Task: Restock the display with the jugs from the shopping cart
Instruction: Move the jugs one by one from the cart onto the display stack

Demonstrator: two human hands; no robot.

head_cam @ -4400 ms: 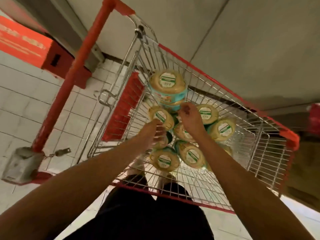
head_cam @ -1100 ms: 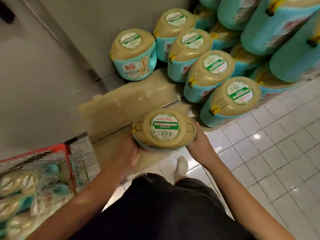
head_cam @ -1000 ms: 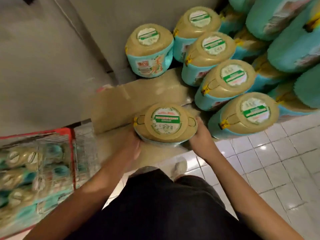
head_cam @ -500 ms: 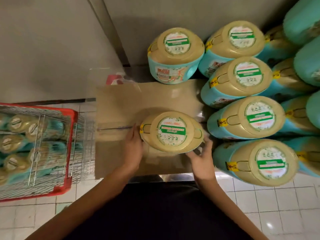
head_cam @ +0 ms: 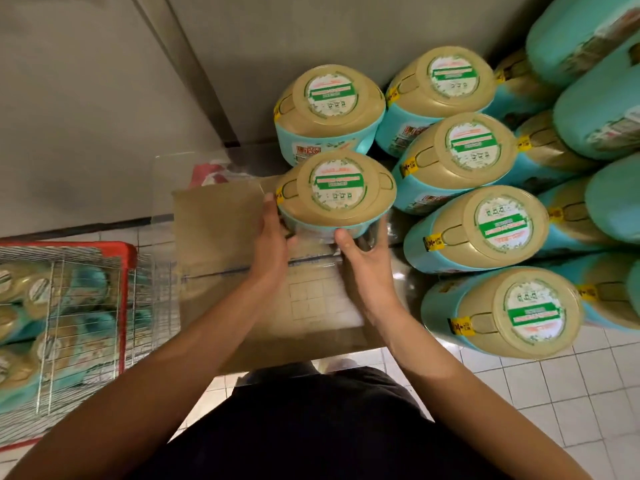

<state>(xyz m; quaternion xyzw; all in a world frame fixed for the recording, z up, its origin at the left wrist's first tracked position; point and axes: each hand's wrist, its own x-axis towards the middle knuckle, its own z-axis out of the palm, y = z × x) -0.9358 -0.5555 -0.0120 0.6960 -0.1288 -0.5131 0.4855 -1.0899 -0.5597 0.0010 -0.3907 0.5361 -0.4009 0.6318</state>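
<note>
Above a brown cardboard sheet [head_cam: 214, 216], left hand [head_cam: 273, 237] and right hand [head_cam: 367, 265] are gripping, fingers [head_cam: 268, 206] curled, a tan-lidded turquoise plastic jug [head_cam: 336, 192], long axis upright, lid up; identical jugs [head_cam: 464, 154] are crowding behind and right.

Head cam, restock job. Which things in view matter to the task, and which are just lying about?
In the job:
held jug, gripped by left hand and right hand
display jugs
shopping cart with its spare jugs
cardboard sheet below the held jug

Lying about:
red scrap behind the cardboard
grey wall
floor tiles
</note>
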